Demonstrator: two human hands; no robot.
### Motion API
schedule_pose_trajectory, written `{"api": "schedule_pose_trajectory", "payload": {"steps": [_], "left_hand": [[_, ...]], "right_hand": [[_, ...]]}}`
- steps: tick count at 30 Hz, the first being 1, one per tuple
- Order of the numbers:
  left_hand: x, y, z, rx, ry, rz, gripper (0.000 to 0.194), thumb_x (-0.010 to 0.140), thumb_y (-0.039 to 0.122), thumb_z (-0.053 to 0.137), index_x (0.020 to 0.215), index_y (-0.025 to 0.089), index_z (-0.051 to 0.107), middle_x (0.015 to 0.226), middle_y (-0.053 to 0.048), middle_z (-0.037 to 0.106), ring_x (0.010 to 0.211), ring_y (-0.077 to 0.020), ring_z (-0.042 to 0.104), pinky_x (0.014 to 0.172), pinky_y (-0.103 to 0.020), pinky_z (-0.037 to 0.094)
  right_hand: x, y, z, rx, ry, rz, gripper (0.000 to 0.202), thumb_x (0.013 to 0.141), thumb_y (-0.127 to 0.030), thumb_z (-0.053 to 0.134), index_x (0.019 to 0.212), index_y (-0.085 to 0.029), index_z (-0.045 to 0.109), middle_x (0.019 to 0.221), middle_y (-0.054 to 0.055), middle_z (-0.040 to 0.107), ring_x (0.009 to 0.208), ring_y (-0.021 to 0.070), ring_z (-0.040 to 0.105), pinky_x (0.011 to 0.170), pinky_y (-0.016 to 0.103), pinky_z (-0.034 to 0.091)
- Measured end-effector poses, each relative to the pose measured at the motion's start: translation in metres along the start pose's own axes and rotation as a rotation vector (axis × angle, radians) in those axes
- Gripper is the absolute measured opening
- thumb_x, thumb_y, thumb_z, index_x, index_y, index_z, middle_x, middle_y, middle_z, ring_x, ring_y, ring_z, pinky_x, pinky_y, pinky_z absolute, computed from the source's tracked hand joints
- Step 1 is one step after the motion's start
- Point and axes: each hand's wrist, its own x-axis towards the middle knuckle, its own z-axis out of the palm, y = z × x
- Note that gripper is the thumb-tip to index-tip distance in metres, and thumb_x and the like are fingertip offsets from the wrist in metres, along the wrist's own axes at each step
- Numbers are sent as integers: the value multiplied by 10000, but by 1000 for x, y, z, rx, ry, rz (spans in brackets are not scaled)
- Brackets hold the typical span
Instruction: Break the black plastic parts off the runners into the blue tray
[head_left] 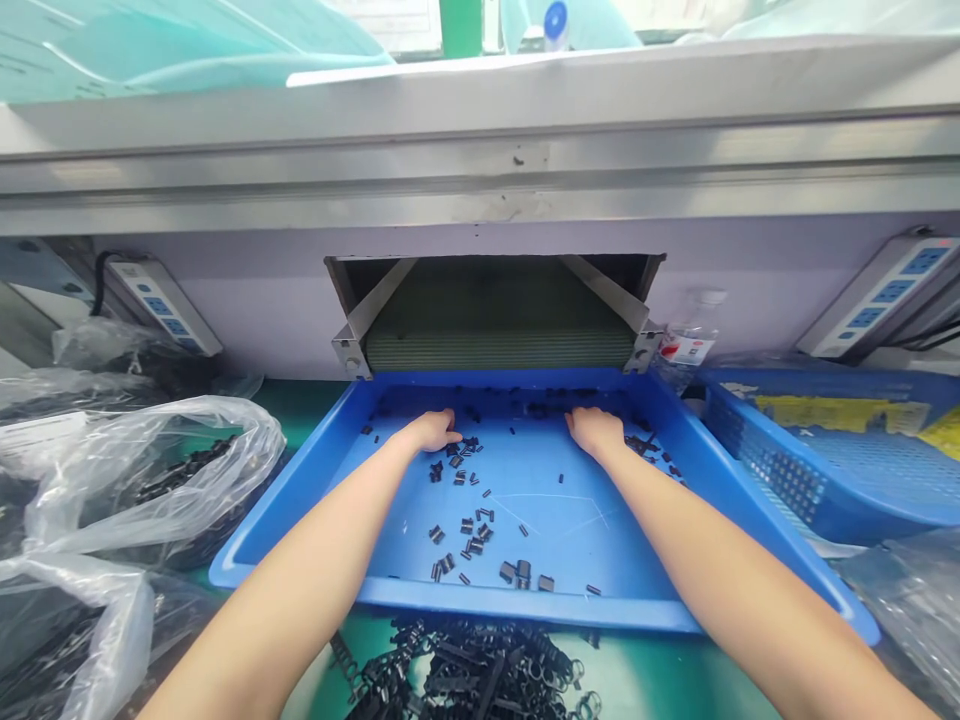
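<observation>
plastic bags (pixel 150 470) left | blue basket (pixel 825 470) right | conveyor belt (pixel 499 320) behind | power strips (pixel 161 305) on wall

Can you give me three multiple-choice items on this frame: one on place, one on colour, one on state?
1. Where are both hands?
A. in the plastic bag
B. at the far end of the tray
C. on the basket

2. What colour is the tray?
A. blue
B. green
C. grey

3. How do the small black parts lie in the tray?
A. stacked in rows
B. sealed in a bag
C. scattered loose

Answers:
1 B: the left hand and the right hand rest on the floor of the tray, near the belt.
2 A: its walls and floor are blue.
3 C: the small black parts lie singly and in loose clumps.
</observation>
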Motion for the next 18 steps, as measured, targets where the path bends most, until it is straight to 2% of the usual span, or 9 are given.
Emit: {"api": "schedule_pose_trajectory", "payload": {"steps": [5, 9, 12, 15, 18], "left_hand": [[4, 5, 6, 2, -24, 11, 177, 823, 252, 509, 928, 111, 533, 924, -52, 540, 833, -155, 526, 754, -343, 450], [3, 0, 0, -79, 21, 3, 172, 827, 273, 499, 869, 112, 540, 868, -42, 544, 779, -139, 527, 717, -312, 454], [-1, -5, -4, -175, 61, -10, 199, 858, 284, 443, 905, 106, 519, 804, -30, 543, 674, -111, 524, 630, -270, 459], [-2, -6, -5, -234, 53, 12, 200, 875, 268, 407, 944, 106, 504, 761, -18, 540, 606, -95, 510, 575, -244, 448], [0, 1, -2, -210, 47, 66, 184, 868, 255, 419, 934, 114, 518, 808, -27, 543, 692, -116, 522, 656, -278, 448]], "right_hand": [[0, -6, -1, 69, 32, 9, 260, 905, -325, 434, 1039, -113, 505, 957, 78, 533, 851, 184, 537, 765, 370, 461], [6, -16, -7, 158, 47, -102, 228, 915, -284, 415, 1069, -137, 495, 984, 71, 528, 885, 180, 526, 775, 356, 459], [17, -27, -10, 210, 20, -177, 221, 899, -264, 455, 1078, -142, 494, 1030, 70, 511, 924, 187, 510, 799, 366, 449], [27, -37, -7, 235, -28, -167, 206, 880, -247, 491, 1050, -131, 508, 1028, 73, 508, 923, 195, 508, 806, 384, 444], [29, -42, -3, 273, -49, -119, 202, 876, -239, 496, 1039, -121, 507, 1026, 77, 503, 934, 204, 500, 825, 407, 426]]}}
